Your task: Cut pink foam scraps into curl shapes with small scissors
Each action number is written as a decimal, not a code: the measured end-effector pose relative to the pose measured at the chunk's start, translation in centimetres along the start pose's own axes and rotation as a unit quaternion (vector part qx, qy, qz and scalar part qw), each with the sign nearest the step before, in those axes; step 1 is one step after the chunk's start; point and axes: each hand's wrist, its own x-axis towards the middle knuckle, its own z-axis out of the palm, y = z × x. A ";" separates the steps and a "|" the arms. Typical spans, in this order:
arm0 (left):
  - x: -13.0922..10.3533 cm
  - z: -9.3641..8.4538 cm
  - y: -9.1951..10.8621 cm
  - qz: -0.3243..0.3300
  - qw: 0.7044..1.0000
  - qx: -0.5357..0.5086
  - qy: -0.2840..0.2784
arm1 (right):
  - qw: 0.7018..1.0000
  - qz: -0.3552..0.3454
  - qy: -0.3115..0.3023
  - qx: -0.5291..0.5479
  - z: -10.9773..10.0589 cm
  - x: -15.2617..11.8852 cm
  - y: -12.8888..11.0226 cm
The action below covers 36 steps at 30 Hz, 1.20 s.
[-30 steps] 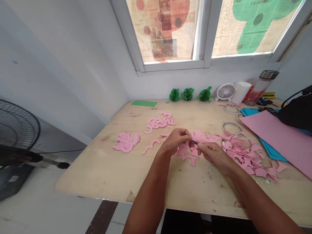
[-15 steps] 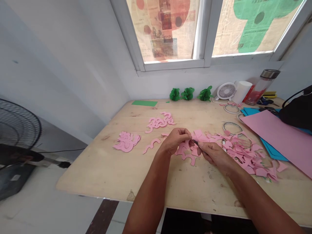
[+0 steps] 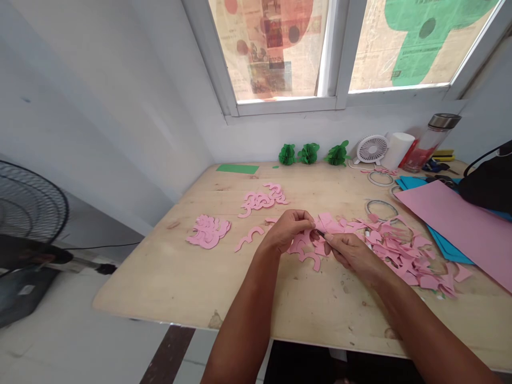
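My left hand [image 3: 294, 228] is closed in a pinch on a small piece of pink paper [image 3: 308, 234], mostly hidden by the fingers. From the right, my right hand [image 3: 351, 255] grips a slim dark tool [image 3: 320, 233]; its tip meets the paper at my left fingertips, and its exact kind is unclear. Under and beside both hands lie curved pink paper cutouts [image 3: 311, 260]. Left of my left hand are a single wavy cutout [image 3: 250, 238], a loose group of cutouts [image 3: 262, 199] and a neater stack [image 3: 208, 232].
Pink paper scraps [image 3: 416, 261] spread right of my right hand. Beyond them lie pink sheet paper [image 3: 460, 226] and blue sheets [image 3: 448, 245]. Along the wall stand green paper ornaments [image 3: 309, 154], a small white fan [image 3: 372, 149] and a bottle [image 3: 430, 144]. A green strip [image 3: 237, 168] lies at back left.
Almost nothing differs. Both hands stay in the same place with the tool at the paper; the view has shifted very slightly.
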 end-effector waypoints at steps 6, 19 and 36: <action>0.1 0.0 0.0 0.003 1.000 0.007 0.000 | 1.000 -0.008 0.014 -0.011 0.0 0.2 0.3; 0.1 -0.2 -0.2 0.004 1.000 0.001 0.001 | 1.000 -0.008 0.007 0.002 0.0 0.3 0.7; 0.1 -0.2 -0.4 0.017 1.000 0.002 -0.013 | 0.998 -0.022 0.054 0.023 -0.2 0.8 1.1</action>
